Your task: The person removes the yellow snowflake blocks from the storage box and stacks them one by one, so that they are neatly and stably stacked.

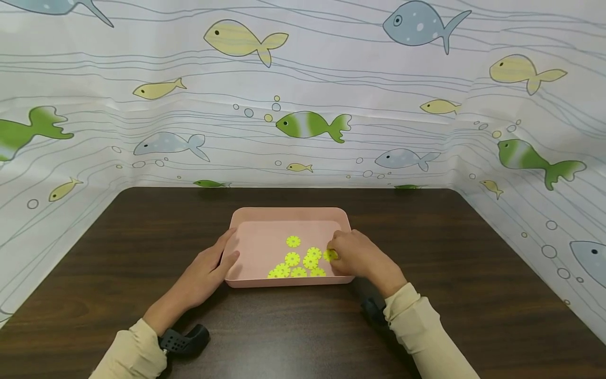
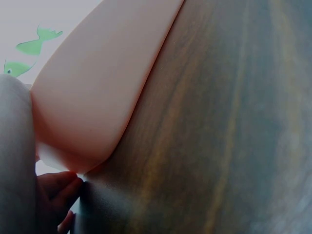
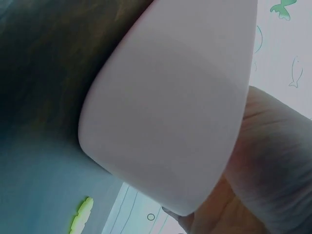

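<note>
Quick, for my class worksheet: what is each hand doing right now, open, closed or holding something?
Left hand: closed, holding the pink tray by its left side.
Right hand: closed, appears to pinch a yellow disc.

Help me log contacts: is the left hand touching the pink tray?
Touching: the left wrist view shows fingertips of the left hand against a corner of the pink tray.

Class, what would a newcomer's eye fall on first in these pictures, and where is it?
Probably the bright yellow-green, notched flat discs, mostly near the front of the shallow pink rectangular tray. The left hand holds the tray's left edge; the right hand pinches a disc inside its right side. Behind stands a white fish-printed backdrop.
</note>
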